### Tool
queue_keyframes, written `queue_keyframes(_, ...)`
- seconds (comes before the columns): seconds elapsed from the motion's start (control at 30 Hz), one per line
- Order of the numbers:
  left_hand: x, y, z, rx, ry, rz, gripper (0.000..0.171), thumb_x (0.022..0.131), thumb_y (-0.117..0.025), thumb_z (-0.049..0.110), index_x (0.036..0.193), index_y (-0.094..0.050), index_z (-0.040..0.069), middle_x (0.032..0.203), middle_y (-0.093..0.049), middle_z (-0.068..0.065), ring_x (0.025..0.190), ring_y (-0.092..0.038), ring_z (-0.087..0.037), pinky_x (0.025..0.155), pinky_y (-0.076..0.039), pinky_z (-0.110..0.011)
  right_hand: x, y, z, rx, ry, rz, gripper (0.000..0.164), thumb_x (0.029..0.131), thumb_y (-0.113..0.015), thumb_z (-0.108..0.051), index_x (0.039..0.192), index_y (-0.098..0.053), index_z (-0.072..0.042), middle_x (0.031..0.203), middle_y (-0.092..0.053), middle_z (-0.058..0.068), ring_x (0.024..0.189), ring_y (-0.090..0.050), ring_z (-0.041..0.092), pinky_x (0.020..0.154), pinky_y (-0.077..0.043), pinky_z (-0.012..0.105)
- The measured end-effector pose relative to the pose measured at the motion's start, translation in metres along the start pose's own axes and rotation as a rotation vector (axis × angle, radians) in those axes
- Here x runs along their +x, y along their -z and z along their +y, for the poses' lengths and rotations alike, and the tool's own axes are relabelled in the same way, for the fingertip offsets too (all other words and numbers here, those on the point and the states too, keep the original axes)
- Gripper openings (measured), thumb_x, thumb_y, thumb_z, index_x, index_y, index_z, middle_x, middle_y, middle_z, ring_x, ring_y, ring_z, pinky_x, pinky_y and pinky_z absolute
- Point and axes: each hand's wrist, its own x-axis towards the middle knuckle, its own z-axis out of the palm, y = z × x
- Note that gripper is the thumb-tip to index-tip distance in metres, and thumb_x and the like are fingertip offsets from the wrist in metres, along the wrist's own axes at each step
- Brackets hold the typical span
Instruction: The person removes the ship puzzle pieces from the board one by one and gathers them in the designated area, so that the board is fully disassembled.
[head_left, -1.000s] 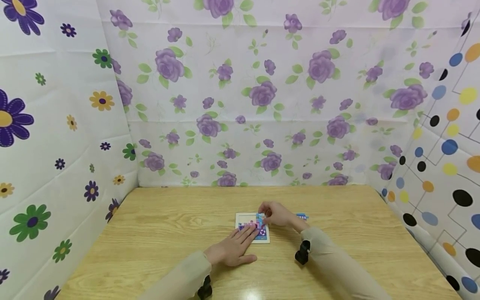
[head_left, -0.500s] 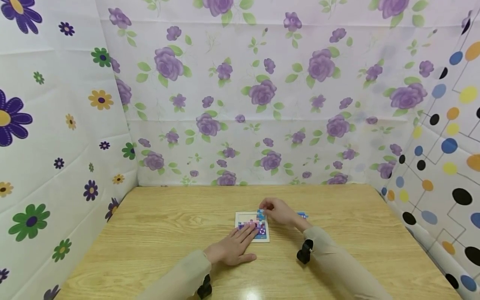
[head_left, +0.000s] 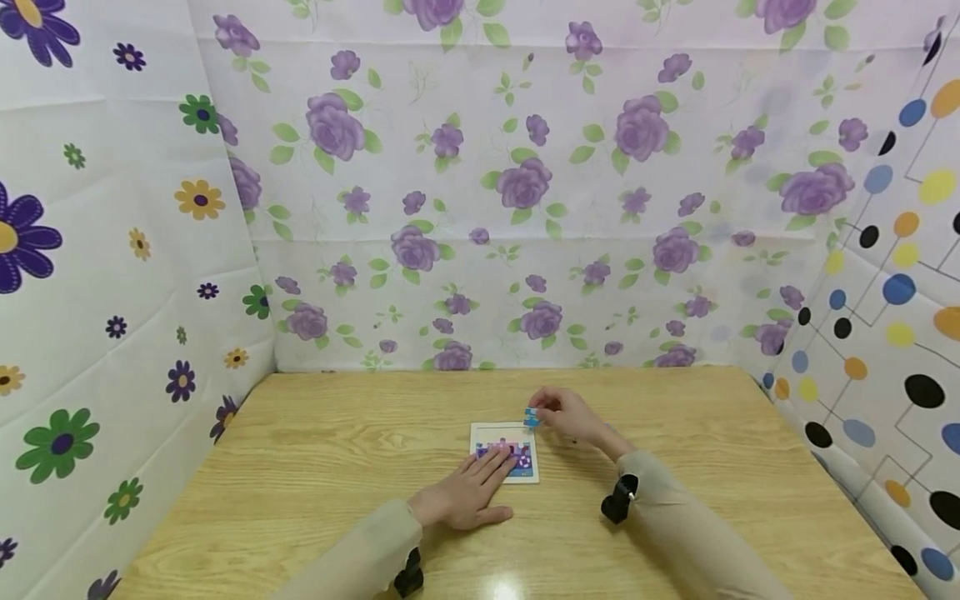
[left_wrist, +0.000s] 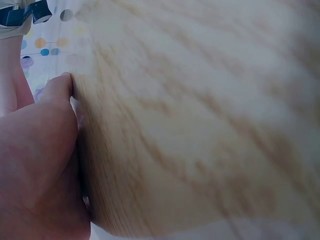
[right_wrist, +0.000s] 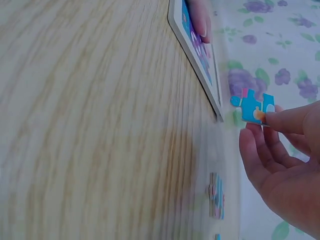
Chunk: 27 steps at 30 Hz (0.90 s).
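Observation:
A puzzle tray point(head_left: 495, 430) with a white border lies mid-table, its lower part filled with purple, pink and blue pieces and its upper part bare. My left hand point(head_left: 467, 493) rests flat across the tray's lower left, fingers straight, covering some pieces. In the left wrist view, that hand point(left_wrist: 40, 160) is seen edge-on against the wood. Thumb and fingers of my right hand point(head_left: 572, 417) pinch a blue jigsaw piece point(head_left: 531, 417) just off the tray's upper right corner. The right wrist view shows this jigsaw piece point(right_wrist: 252, 108) held up by its edge, apart from the tray point(right_wrist: 200, 75).
Loose jigsaw pieces point(right_wrist: 218, 196) lie in a small stack on the wooden table point(head_left: 337, 450), right of the tray and mostly hidden by my right hand in the head view. A flowered cloth point(head_left: 480, 192) hangs behind the table, with patterned cloths at both sides.
My right hand has lifted the blue piece off the tray's upper right area and drawn it up and to the right, baring that corner. The left hand has stayed put.

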Motion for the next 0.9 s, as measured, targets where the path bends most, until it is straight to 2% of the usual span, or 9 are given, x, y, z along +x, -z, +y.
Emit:
queue_keyframes(0.3,0.005,-0.008,-0.006,0.000,-0.006,0.006,0.080,0.099,-0.027,0.062,0.157,-0.002,0.014,0.165,0.002,-0.008,0.152,0.000,-0.025,0.120,-0.014,-0.053,-0.008,0.011,0.015,0.034,-0.014,0.014,0.014,0.098,-0.055,-0.009,0.106,-0.065,-0.006,0.096,-0.066,0.013,0.080,-0.061,0.020,0.070,-0.056,0.036)
queue_keyframes(0.43,0.003,-0.004,-0.003,-0.001,0.009,-0.002,0.078,0.099,-0.028,0.060,0.157,-0.002,0.015,0.165,0.001,-0.007,0.152,0.000,-0.024,0.121,-0.014,-0.052,-0.011,0.014,0.017,0.019,-0.030,0.020,0.014,0.098,-0.053,-0.008,0.105,-0.065,-0.006,0.094,-0.065,0.012,0.076,-0.060,0.019,0.069,-0.055,0.037)
queue_keyframes(0.57,-0.001,0.003,0.003,0.006,0.026,-0.021,0.077,0.101,-0.032,0.057,0.157,-0.004,0.013,0.165,0.000,-0.008,0.152,-0.002,-0.025,0.121,-0.014,-0.051,-0.014,0.017,0.018,0.017,-0.044,0.030,0.014,0.098,-0.053,-0.008,0.105,-0.065,-0.005,0.095,-0.065,0.012,0.077,-0.058,0.017,0.067,-0.054,0.031)
queue_keyframes(0.73,-0.002,0.008,0.007,0.015,0.030,-0.030,0.076,0.101,-0.035,0.054,0.157,-0.006,0.012,0.165,-0.002,-0.009,0.152,-0.004,-0.026,0.121,-0.015,-0.050,-0.018,0.022,0.023,0.075,-0.064,0.038,0.017,0.099,-0.053,-0.010,0.108,-0.065,-0.002,0.094,-0.063,0.015,0.074,-0.055,0.019,0.063,-0.049,0.028)
queue_keyframes(0.9,0.000,0.001,0.003,-0.002,0.009,0.003,0.077,0.101,-0.034,0.055,0.157,-0.005,0.013,0.165,-0.002,-0.009,0.152,-0.003,-0.026,0.120,-0.015,-0.052,-0.020,0.028,0.029,0.161,-0.067,0.015,0.019,0.101,-0.051,-0.011,0.112,-0.063,-0.001,0.088,-0.060,0.014,0.068,-0.053,0.019,0.058,-0.049,0.029)
